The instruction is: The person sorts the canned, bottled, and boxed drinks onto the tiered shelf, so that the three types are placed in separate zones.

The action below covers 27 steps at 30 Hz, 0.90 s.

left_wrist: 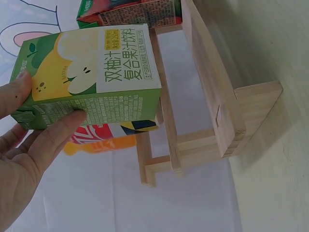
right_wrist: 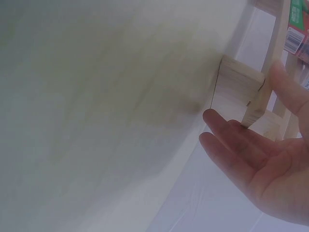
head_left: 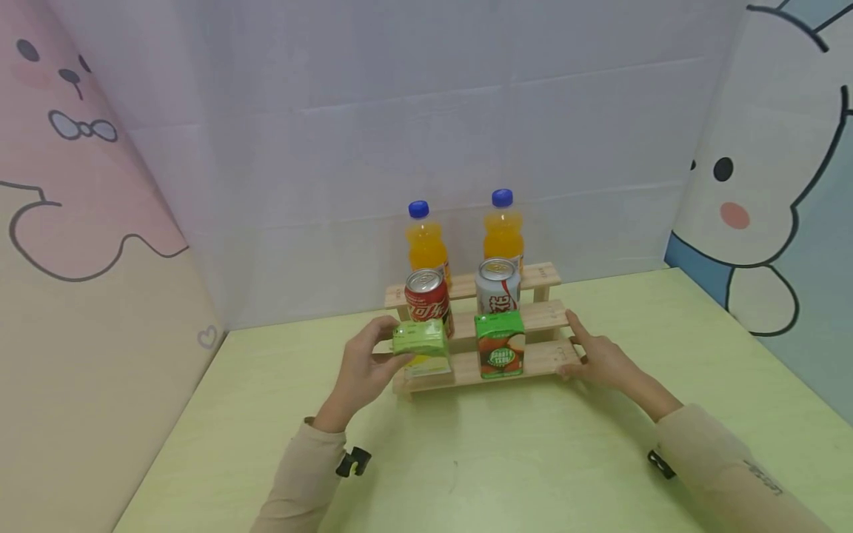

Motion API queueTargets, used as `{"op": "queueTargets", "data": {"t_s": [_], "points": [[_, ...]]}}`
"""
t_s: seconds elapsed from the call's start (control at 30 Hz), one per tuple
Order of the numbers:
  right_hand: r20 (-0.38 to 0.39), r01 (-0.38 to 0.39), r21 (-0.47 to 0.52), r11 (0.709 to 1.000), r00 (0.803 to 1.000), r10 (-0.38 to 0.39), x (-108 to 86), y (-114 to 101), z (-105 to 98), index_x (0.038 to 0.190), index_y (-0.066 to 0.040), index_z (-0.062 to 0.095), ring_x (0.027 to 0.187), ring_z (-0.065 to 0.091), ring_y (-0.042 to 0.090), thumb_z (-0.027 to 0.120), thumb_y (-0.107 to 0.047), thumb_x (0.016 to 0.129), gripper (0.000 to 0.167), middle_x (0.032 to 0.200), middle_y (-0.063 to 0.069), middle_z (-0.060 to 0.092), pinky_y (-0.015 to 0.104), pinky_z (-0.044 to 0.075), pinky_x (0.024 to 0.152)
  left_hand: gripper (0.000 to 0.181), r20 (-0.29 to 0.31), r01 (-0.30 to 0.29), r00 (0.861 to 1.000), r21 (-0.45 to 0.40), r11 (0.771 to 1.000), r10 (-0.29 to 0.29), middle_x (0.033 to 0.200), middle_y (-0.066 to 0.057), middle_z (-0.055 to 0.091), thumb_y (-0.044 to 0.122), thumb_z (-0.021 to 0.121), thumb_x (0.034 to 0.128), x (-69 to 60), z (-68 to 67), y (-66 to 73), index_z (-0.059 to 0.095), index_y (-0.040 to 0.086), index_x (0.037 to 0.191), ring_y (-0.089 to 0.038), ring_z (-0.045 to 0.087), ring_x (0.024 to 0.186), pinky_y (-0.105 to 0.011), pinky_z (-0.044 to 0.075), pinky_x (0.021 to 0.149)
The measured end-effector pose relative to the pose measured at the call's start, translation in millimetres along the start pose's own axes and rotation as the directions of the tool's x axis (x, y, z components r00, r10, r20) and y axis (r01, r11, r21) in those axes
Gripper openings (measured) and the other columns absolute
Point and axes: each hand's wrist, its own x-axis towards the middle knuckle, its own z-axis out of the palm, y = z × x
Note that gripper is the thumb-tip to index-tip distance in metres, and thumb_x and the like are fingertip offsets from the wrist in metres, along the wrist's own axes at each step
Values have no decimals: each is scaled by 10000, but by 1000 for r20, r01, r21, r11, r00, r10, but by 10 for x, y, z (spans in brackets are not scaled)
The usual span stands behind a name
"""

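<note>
My left hand (head_left: 369, 363) pinches a green and yellow juice carton (left_wrist: 87, 72) between thumb and fingers. The carton is at the left end of the lowest step of a three-step wooden rack (head_left: 543, 359); whether its base rests on the slat I cannot tell. At the rack's right end is my right hand (head_left: 603, 359). Its thumb touches a slat in the right wrist view, while the other fingers (right_wrist: 236, 159) extend fairly straight beside the end. A green and red juice carton (head_left: 501, 346) stands on the lowest step, right of the held one.
On the middle step stand a red soda can (head_left: 428, 302) and a white can (head_left: 497, 289). Two orange drink bottles with blue caps, a left bottle (head_left: 426, 240) and a right bottle (head_left: 503, 229), occupy the top step. Behind the pale green table (head_left: 453, 466) hangs a white curtain (head_left: 333, 163).
</note>
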Motion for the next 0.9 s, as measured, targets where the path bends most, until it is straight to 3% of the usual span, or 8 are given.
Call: {"op": "queueTargets", "data": {"t_s": [0.3,0.9], "points": [[-2,2,5,1000,1000,-2,0,0,3,1394,105,25,780,631,362,705,-170,791,950,1173,399,454,443,509,663,388,26,8,1000,16,1000,-9,992,-258,571,-145,686,702,31,17,265,489,-143,1037,-403,596,895,-238,539,634],[17,-29,8,1000,999,29,6,-4,7,1400,95,18,801,629,361,707,-201,792,966,1197,388,444,442,508,673,370,48,40,998,-18,999,-39,991,-266,569,-136,680,716,13,117,205,493,-147,1036,-401,595,902,-275,543,652]]}}
